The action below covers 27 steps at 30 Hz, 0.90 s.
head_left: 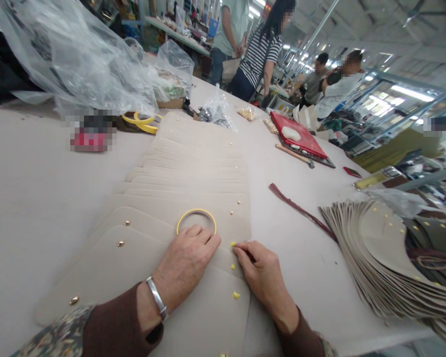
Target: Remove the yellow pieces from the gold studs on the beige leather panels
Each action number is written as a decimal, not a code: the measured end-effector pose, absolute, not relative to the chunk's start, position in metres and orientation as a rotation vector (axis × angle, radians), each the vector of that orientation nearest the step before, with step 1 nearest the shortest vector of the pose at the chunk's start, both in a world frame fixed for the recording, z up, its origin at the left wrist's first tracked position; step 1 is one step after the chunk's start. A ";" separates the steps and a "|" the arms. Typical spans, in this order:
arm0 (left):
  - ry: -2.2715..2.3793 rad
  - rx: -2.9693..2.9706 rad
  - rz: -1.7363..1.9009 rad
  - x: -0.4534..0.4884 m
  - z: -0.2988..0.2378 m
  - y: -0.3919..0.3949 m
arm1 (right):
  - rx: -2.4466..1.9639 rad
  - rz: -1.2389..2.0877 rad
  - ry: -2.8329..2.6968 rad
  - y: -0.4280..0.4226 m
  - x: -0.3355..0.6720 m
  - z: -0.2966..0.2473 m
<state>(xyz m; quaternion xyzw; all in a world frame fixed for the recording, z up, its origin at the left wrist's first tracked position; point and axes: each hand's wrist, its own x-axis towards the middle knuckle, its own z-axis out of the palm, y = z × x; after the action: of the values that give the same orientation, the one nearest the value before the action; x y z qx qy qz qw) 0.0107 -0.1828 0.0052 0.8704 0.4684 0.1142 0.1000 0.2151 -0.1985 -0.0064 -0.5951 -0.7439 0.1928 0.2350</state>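
My left hand (pixel 189 258) is closed on a thin roll of yellow tape (pixel 196 211), which stands partly hidden behind its fingers. A small yellow piece of tape (pixel 233 244) is at the fingertips of my right hand (pixel 262 270), whose thumb and forefinger are pinched on it. Below both hands lie overlapping beige panels (pixel 193 307), fanned out in a long row. Some bear brass-coloured studs (pixel 121 243) near their left edges. Two more yellow tape bits (pixel 236 295) sit along the right edge of the nearest panels.
At right rests a fanned stack of beige pieces (pixel 371 263) beside a brown strip (pixel 301 210). Farther back are a hammer (pixel 295 155), a red board (pixel 299 135) and bags of small metal parts (pixel 215 114). Plastic sheeting (pixel 85 59) covers the far left. Several people stand beyond the table.
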 end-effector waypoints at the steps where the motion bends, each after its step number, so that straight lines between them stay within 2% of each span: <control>1: 1.379 2.576 0.347 0.011 0.006 -0.183 | -1.633 0.483 -2.069 -0.198 0.213 -0.007; 8: 1.376 2.614 0.454 0.009 0.003 -0.187 | -1.685 0.461 -2.104 -0.186 0.201 -0.003; 15: 1.197 2.570 1.008 -0.001 0.002 -0.188 | -1.546 0.908 -2.116 -0.186 0.211 0.015; 18: 1.139 2.528 1.170 -0.004 0.003 -0.188 | -1.409 0.785 -1.957 -0.189 0.207 0.020; 23: 1.188 2.602 1.047 -0.001 0.003 -0.191 | -1.080 0.645 -1.976 -0.189 0.192 0.022; 27: 1.254 2.638 1.016 0.004 0.005 -0.194 | -0.984 0.542 -2.081 -0.187 0.189 0.020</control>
<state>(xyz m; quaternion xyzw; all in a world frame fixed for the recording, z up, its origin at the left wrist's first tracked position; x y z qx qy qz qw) 0.0038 -0.1942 0.0050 0.8527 0.4054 0.3285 0.0245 0.1889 -0.1873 0.0203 -0.3851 -0.8145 0.2120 0.3787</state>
